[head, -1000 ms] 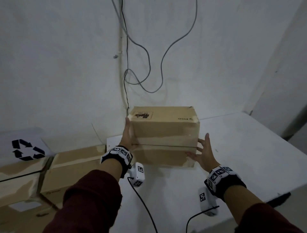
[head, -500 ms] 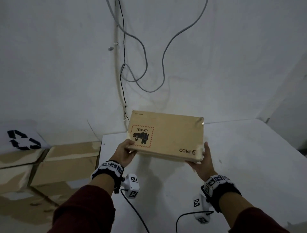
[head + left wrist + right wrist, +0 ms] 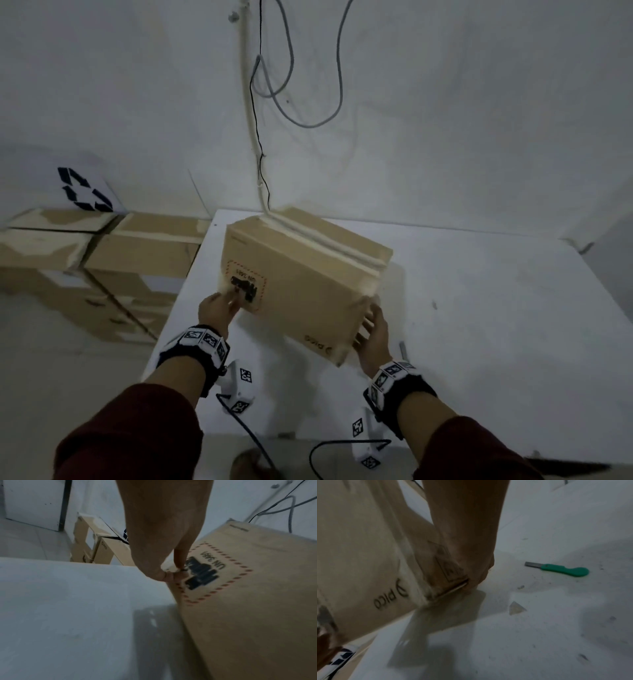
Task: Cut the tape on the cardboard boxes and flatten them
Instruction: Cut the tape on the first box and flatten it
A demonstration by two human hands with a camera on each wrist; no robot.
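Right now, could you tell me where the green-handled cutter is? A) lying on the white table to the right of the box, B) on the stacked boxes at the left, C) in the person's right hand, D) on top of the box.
A: the right wrist view shows the green-handled cutter lying loose on the white table, apart from the right hand, which holds the box.

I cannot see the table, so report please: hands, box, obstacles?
Both hands, left hand and right hand, grip box ends. Box tilted, tape uncut. Green cutter lying free on table.
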